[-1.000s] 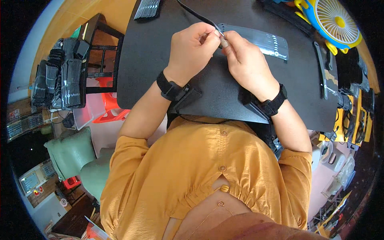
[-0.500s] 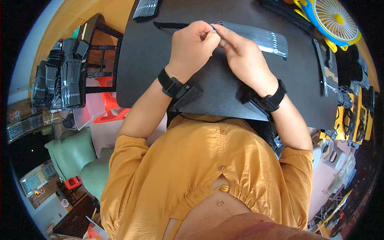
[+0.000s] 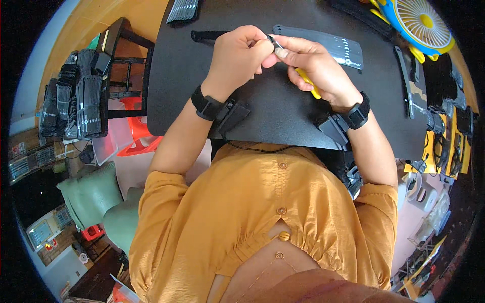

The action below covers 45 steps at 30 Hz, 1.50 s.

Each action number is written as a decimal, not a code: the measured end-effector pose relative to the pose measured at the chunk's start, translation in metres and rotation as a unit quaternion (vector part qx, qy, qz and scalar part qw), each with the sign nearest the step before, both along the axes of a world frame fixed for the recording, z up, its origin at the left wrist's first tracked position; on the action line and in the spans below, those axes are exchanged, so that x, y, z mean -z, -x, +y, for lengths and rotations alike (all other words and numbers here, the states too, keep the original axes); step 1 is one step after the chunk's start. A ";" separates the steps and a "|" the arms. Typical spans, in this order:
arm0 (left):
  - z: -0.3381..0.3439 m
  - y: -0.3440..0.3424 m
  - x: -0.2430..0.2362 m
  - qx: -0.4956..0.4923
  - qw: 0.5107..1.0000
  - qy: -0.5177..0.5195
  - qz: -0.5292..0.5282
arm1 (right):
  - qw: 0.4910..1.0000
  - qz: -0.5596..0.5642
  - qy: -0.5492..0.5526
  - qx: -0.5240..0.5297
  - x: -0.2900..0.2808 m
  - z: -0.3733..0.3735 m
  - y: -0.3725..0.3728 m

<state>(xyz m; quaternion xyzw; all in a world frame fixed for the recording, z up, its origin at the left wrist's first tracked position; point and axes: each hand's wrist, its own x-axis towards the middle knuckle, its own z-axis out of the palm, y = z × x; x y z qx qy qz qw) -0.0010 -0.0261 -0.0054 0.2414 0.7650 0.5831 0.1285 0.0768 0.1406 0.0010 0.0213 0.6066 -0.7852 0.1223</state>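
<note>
The two hands are close together over the far middle of the black surface (image 3: 283,111), fingertips meeting. The left hand (image 3: 241,59) is closed on a black strap (image 3: 206,36), whose free end sticks out to its left. The right hand (image 3: 317,63) grips a yellow-handled tool (image 3: 309,84), its metal part by the left fingertips; whether it touches the strap cannot be told. Just beyond the right hand lies a flat grey, translucent pack (image 3: 328,44). A blue-and-yellow fan (image 3: 426,21) stands at the far right.
</note>
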 end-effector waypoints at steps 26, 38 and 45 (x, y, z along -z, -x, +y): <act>-0.003 -0.003 -0.008 0.113 0.992 -0.055 -0.021 | 0.973 0.129 -0.083 0.172 0.010 -0.012 0.003; -0.006 0.003 0.000 0.011 0.962 -0.066 0.264 | 0.891 0.232 -0.249 0.302 0.004 -0.008 0.003; 0.004 -0.006 -0.003 0.119 0.935 -0.216 -0.255 | 0.948 0.165 -0.150 0.228 0.003 -0.015 -0.003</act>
